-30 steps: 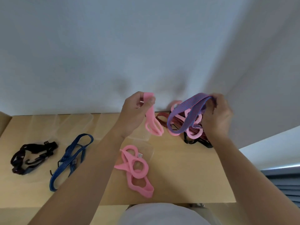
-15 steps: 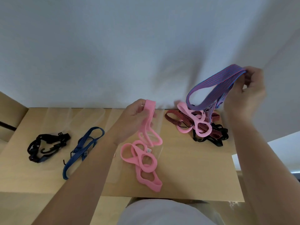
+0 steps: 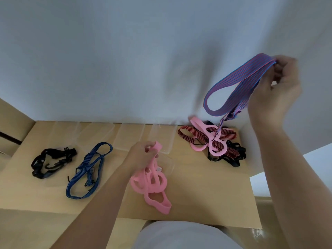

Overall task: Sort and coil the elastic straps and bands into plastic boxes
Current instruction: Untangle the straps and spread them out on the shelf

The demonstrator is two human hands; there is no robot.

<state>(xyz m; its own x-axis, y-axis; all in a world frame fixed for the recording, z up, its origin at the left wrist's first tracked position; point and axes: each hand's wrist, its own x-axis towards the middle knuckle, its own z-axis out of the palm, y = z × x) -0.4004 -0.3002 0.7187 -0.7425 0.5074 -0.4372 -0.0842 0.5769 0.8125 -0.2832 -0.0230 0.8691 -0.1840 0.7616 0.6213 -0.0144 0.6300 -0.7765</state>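
Observation:
My left hand (image 3: pixel 142 156) holds the top of a pink rubber band (image 3: pixel 156 147) just above a pile of pink bands (image 3: pixel 152 184) lying in a clear plastic box (image 3: pixel 169 163) at the table's middle. My right hand (image 3: pixel 276 87) is raised high at the right and pinches a purple striped elastic strap (image 3: pixel 233 90), whose lower end hangs down to a tangled heap of red, pink and black straps (image 3: pixel 215 141) at the back right. A blue striped strap (image 3: pixel 88 169) and a black strap (image 3: pixel 52 160) lie to the left, each in a clear box.
Several clear plastic boxes (image 3: pixel 129 135) stand in a row along the back of the wooden table (image 3: pixel 206 194), against a white wall. A cardboard edge (image 3: pixel 12 126) rises at the far left. The table's front edge is near my body.
My left hand has lowered the pink band down onto the pink pile. My right hand has lifted the purple strap up and to the right, away from the tangled heap.

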